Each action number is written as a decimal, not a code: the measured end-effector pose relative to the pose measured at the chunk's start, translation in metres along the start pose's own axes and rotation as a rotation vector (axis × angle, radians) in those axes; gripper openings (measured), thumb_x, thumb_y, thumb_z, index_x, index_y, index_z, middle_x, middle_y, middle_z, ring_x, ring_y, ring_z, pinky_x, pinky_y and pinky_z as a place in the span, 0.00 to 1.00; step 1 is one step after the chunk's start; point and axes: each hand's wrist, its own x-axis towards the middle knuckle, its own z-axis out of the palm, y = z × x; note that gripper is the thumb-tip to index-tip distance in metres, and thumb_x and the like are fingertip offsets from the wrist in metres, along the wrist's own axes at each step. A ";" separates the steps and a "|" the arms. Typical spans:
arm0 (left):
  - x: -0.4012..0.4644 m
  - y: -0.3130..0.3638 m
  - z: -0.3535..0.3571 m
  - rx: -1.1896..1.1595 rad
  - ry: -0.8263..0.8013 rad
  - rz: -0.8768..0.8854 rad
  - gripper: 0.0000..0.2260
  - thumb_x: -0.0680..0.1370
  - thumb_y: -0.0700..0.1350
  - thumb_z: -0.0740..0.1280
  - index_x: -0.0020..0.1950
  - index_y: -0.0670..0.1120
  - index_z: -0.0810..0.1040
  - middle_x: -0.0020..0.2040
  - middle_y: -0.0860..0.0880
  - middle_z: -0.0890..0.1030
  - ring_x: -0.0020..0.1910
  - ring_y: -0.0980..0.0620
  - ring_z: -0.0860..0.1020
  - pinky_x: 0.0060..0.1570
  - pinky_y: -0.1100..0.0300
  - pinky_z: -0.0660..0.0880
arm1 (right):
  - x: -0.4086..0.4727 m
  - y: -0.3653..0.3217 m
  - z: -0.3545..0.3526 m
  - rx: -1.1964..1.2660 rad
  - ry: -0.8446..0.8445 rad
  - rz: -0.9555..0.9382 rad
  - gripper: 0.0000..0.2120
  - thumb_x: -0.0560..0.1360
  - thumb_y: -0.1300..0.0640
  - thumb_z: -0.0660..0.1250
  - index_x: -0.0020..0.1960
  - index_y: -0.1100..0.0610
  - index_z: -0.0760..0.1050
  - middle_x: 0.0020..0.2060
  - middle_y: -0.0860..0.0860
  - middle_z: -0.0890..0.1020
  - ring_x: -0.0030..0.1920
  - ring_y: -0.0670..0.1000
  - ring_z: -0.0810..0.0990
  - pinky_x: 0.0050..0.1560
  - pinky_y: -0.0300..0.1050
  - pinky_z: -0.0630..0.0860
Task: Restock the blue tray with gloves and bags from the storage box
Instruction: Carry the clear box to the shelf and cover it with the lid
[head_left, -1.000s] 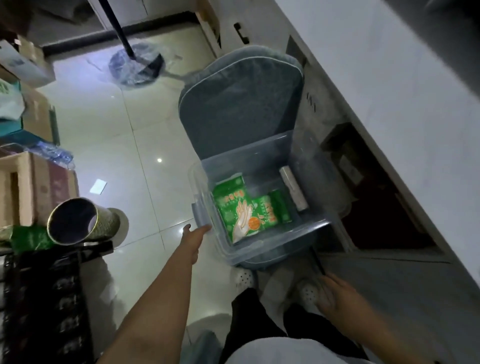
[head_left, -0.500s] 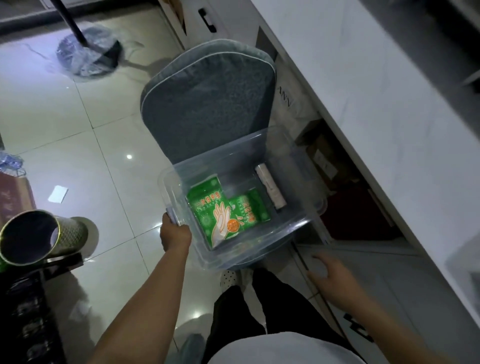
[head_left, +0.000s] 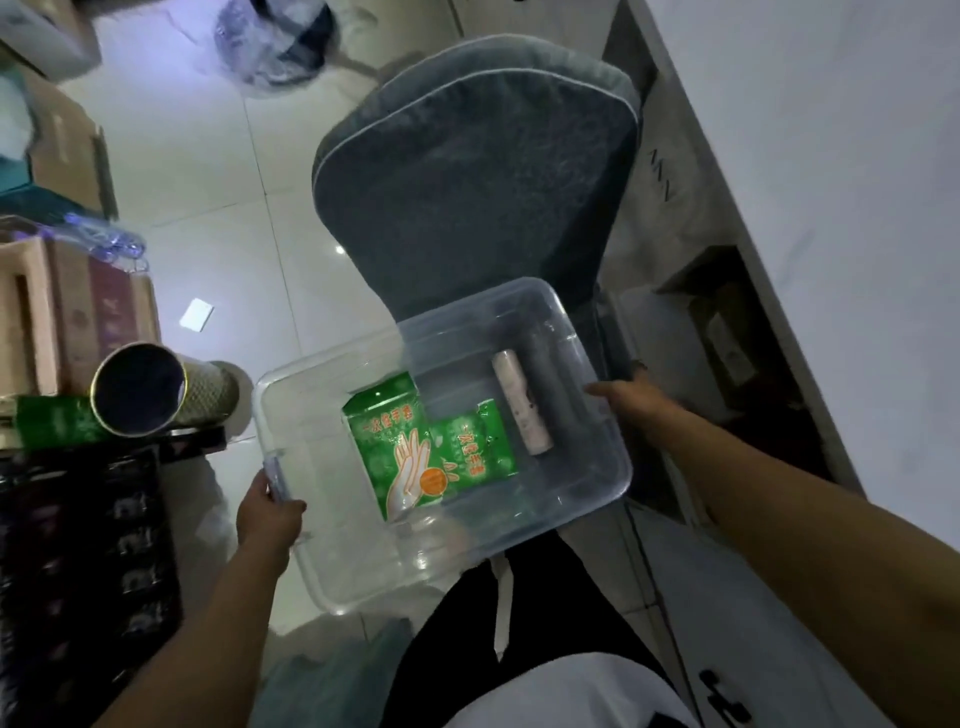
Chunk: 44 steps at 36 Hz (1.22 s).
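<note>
Clear storage box (head_left: 597, 470) at centre, gripped both ends: left hand (head_left: 270, 512) clenched round handle at 8 o'clock, right hand (head_left: 631, 405) clasping rim at 3 o'clock. Inside: green glove packs (head_left: 415, 447), pale bag roll (head_left: 521, 400) toward 2 o'clock. Grey cushion (head_left: 478, 176) at 12.

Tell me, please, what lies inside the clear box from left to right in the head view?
In the storage box: large green glove packet → smaller green packet → pale roll → dark roll.
</note>
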 end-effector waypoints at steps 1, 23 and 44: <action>0.004 -0.002 0.000 -0.019 -0.020 -0.017 0.31 0.71 0.28 0.67 0.70 0.49 0.70 0.56 0.40 0.78 0.48 0.39 0.77 0.40 0.51 0.78 | 0.011 -0.004 0.002 0.048 -0.057 0.037 0.32 0.68 0.54 0.77 0.67 0.64 0.71 0.52 0.55 0.82 0.48 0.57 0.82 0.47 0.49 0.80; 0.001 0.022 -0.014 0.010 -0.081 -0.019 0.29 0.73 0.28 0.66 0.71 0.48 0.72 0.59 0.39 0.79 0.52 0.38 0.77 0.40 0.53 0.77 | -0.013 0.004 0.006 0.229 -0.208 0.147 0.17 0.73 0.51 0.68 0.58 0.61 0.79 0.45 0.59 0.85 0.36 0.55 0.84 0.30 0.43 0.79; -0.072 0.047 0.044 0.742 -0.704 0.673 0.23 0.74 0.30 0.64 0.69 0.41 0.72 0.53 0.40 0.78 0.45 0.40 0.76 0.44 0.53 0.75 | -0.343 0.313 0.098 0.859 0.658 0.478 0.17 0.73 0.46 0.72 0.48 0.59 0.77 0.42 0.57 0.81 0.44 0.59 0.81 0.49 0.57 0.80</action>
